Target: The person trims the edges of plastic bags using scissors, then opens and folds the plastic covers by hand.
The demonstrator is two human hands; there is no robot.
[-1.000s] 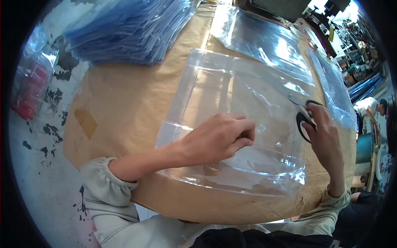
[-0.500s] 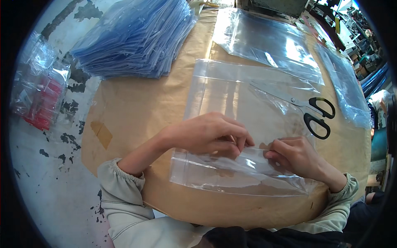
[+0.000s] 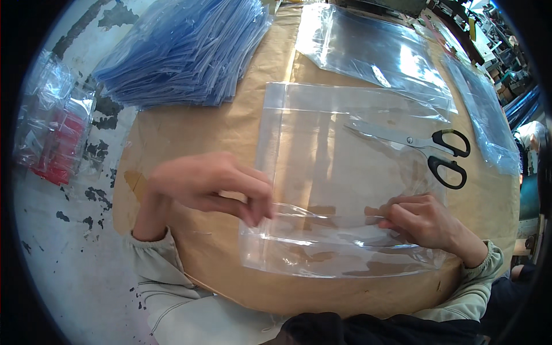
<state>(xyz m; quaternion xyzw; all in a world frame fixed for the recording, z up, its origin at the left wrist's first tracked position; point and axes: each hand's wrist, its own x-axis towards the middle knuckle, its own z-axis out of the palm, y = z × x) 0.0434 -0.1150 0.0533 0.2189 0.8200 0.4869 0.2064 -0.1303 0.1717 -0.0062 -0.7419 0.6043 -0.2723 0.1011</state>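
Evidently feather-light, limp and slippery, the clear plastic bag (image 3: 345, 172) lies flat at the worktop's (image 3: 190, 138) centre, the left hand (image 3: 210, 187) and right hand (image 3: 422, 221) each pinched shut on its six-o'clock edge, the best hold, scissors (image 3: 428, 148) at three o'clock.

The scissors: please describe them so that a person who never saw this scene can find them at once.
On the brown paper sheet covering the table, look right, beyond the right hand. The scissors lie there on a clear plastic bag, blades pointing left. Their black loop handles and metal blades stand out from the transparent plastic around them.
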